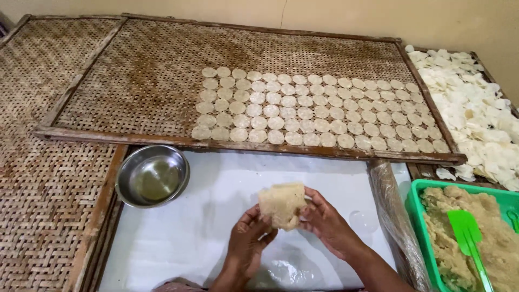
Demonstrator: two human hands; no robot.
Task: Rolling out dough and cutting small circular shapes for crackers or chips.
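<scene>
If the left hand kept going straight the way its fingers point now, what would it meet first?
The left hand points up and away, already touching the pale dough lump. Past that, probably the drying rack's wooden frame; depth is unclear.

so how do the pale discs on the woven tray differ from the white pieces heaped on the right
The flat round pale discs lie in neat rows, one layer deep, on the woven bamboo tray; the white curled pieces sit in a loose overlapping heap. The discs look flat and yellowish, the heaped pieces whiter and irregular. Both are thin and small.
</scene>
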